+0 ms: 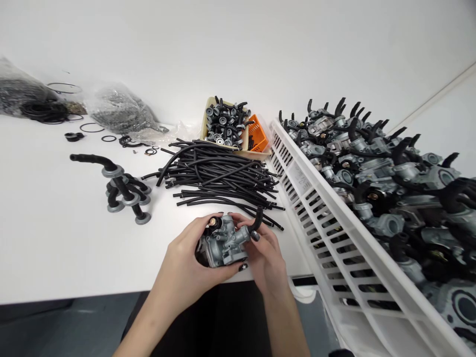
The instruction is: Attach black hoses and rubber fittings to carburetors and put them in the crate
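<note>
A grey metal carburetor [223,248] is held between both hands above the table's front edge. My left hand [189,263] wraps round its left side, thumb along the bottom. On the other side, my right hand [266,253] grips the carburetor, with its thumb beside a short bent black hose [257,219] that points up from it. Parts of the fingers are hidden behind the metal body. Just beyond the hands lies a pile of thin black hoses [223,173]. Several grey caps with black elbows [128,196] are grouped on the table to the left.
A white slotted crate [320,198] full of carburetors stands at the right. Behind the hoses are a cream bin [205,124] of capped elbows and an orange basket [260,135]. Plastic bags [119,109] and black rings [109,139] lie at the back left.
</note>
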Motion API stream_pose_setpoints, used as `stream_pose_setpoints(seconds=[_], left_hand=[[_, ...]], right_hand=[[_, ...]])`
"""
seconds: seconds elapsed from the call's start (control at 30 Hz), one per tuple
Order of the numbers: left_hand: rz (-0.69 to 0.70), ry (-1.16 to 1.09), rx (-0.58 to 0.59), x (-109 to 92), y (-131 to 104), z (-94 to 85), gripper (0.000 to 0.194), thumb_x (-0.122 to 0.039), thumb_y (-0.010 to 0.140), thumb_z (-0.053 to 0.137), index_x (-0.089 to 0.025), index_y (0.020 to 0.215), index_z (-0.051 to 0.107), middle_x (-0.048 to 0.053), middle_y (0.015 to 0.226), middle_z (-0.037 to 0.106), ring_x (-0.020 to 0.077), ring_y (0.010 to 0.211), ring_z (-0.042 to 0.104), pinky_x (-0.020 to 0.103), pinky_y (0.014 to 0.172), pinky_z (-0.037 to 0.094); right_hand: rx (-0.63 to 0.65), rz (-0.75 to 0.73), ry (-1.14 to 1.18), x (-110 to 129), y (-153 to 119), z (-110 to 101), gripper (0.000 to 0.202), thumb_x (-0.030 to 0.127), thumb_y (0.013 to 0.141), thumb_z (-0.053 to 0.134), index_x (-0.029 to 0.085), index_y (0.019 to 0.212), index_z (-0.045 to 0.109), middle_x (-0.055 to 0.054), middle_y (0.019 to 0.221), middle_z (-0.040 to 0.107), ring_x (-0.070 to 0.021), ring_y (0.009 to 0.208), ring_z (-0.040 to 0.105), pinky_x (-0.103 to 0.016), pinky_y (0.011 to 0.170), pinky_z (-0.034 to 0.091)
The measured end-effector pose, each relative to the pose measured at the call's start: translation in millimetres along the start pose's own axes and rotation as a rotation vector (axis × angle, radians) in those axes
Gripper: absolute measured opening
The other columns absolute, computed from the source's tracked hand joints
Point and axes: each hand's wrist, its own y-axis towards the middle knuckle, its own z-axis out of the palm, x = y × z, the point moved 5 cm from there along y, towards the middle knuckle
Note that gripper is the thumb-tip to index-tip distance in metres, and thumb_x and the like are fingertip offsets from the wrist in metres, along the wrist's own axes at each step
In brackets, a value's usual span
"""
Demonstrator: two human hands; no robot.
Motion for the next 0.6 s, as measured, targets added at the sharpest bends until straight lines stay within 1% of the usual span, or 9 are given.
stream_pose_setpoints(seconds=[0.2,0.3,0.47,0.6], left_hand=[[-0.004,-0.006,-0.003,0.3,0.1,0.2,0.055,-0.033,0.063,0.078,-0.025,0.113,0.057,0.002,0.103,0.068,0.0231,0.093,0.066,0.034,0.081,0.055],[-0.009,-0.008,-0.006,1.0,0.2,0.1,0.053,-0.033,0.063,0.078,-0.025,0.111,0.058,0.001,0.101,0.068,0.0225,0.090,0.066,0.033,0.080,0.055],[-0.025,-0.013,0.001,2.7,1.1,-0.6,0.054,-0.034,0.062,0.078,-0.025,0.111,0.058,0.001,0.102,0.069,0.0232,0.090,0.067,0.033,0.079,0.055],[-0.039,-0.031,0.009,2.6,1.3,-0.8,0.055,-0.035,0.062,0.078,-0.024,0.112,0.059,0.002,0.102,0.070,0.0238,0.091,0.067,0.033,0.078,0.055]], right_hand=[[-0.004,-0.010,0.025,1.6,-1.1,2.5,0.018,0.033,0.074,0.073,0.020,0.087,0.071,-0.012,0.119,0.070,-0.0319,0.113,0.061,-0.045,0.099,0.043],[-0.014,-0.018,-0.001,1.9,-1.3,2.9,0.018,0.032,0.074,0.074,0.022,0.089,0.070,-0.011,0.119,0.070,-0.0305,0.112,0.062,-0.044,0.097,0.045],[-0.022,-0.013,-0.088,2.3,-2.0,1.1,0.026,0.036,0.075,0.076,0.024,0.097,0.069,-0.011,0.120,0.069,-0.0298,0.111,0.063,-0.042,0.090,0.050],[0.021,-0.015,-0.116,0.9,-1.6,1.3,0.021,0.035,0.081,0.072,0.025,0.099,0.070,-0.010,0.124,0.067,-0.0279,0.113,0.062,-0.038,0.090,0.050]])
